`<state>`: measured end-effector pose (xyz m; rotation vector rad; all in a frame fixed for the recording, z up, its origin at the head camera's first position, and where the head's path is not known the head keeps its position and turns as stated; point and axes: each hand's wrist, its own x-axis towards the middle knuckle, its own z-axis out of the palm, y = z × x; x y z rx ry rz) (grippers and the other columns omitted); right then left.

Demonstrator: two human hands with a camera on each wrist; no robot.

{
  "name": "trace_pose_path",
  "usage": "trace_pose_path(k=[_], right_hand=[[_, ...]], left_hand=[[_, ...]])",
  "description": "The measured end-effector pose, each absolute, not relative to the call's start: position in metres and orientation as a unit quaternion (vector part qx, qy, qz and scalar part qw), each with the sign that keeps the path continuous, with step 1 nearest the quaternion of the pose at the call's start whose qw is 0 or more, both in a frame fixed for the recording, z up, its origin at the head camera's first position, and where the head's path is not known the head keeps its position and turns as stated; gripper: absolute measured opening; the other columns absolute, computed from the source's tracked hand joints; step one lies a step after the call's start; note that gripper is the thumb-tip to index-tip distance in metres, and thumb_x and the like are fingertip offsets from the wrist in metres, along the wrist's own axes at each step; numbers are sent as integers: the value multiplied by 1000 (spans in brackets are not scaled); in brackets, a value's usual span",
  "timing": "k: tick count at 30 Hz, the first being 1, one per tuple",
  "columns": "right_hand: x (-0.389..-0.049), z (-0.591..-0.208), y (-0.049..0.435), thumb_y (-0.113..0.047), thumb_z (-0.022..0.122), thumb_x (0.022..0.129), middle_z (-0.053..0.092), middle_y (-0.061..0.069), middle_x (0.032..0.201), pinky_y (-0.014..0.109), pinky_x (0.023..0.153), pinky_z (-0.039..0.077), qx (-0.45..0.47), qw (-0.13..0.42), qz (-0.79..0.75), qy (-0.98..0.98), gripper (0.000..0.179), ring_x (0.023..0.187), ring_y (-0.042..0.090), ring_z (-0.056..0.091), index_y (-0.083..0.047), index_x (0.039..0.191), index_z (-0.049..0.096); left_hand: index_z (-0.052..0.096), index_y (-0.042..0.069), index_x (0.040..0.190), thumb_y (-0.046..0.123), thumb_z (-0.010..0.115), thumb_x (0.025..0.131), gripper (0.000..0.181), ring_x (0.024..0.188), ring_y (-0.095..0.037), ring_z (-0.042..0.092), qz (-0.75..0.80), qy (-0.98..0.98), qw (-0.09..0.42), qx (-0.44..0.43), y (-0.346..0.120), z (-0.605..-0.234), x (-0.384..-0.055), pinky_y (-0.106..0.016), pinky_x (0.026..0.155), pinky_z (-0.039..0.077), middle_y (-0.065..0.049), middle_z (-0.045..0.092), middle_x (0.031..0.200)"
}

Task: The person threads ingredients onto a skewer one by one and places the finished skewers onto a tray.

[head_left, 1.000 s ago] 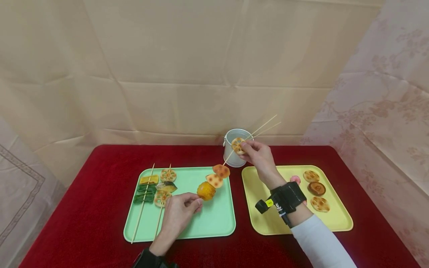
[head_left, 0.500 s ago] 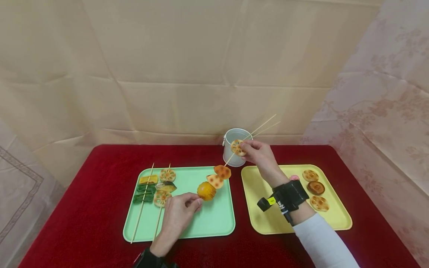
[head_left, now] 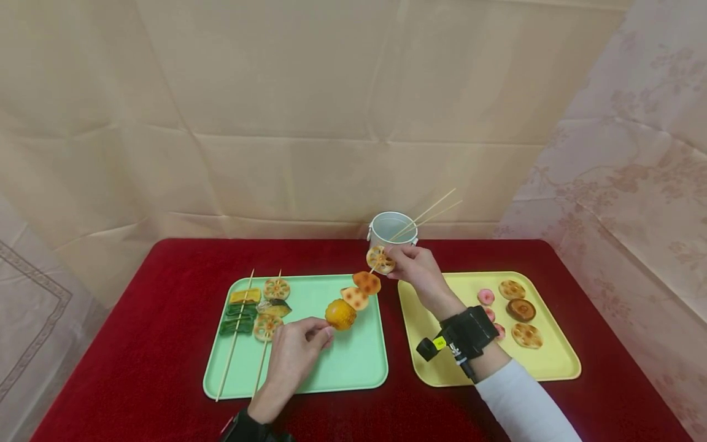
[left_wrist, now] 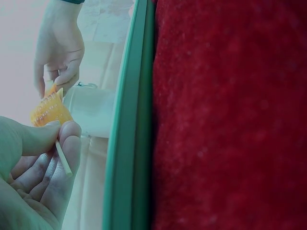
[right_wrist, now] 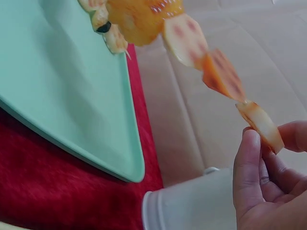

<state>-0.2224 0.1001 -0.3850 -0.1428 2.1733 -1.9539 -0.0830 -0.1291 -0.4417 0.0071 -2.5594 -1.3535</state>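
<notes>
My left hand (head_left: 295,353) pinches the lower end of a wooden skewer (left_wrist: 63,156) above the green tray (head_left: 353,362). On the skewer sit a yellow corn piece (head_left: 339,314), a pale slice (head_left: 355,298) and an orange slice (head_left: 366,283). My right hand (head_left: 411,270) pinches a lotus root slice (head_left: 380,259) on the skewer's upper part, just above the orange slice. In the right wrist view the lotus root slice (right_wrist: 261,125) sits between thumb and fingers (right_wrist: 249,163), next to the orange slice (right_wrist: 223,76).
Two loaded skewers (head_left: 256,307) lie on the green tray's left side. A white cup (head_left: 391,228) with spare sticks stands behind the trays. The yellow tray (head_left: 442,368) at right holds several round slices (head_left: 521,310). Red cloth (head_left: 138,344) covers the table.
My right hand has slid the lotus root slice down the skewer, from in front of the cup toward the orange slice. The left hand has stayed in place.
</notes>
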Motion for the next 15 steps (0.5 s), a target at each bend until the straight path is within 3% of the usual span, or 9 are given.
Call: trace_pose_path(k=[7,15], right_hand=[[-218,-392,96,-24,62,106,69,13,107,22,78,58,-52,123,-654,744,41,84,17,67,9,129,65],[-217,-391,95,-31,60,107,67,11,105,24,76,59,-32,103,-662,741,42,86,17,66,5,129,66]], left_hand=[[82,9,89,10,84,86,4,60,0,64,-467,-876,120,3,-129,-442,-83,-27,66,51,9,73,69],[82,10,89,9,84,86,4,60,-1,64,-466,-877,119,3,-129,-443,-83,-26,64,50,9,73,70]])
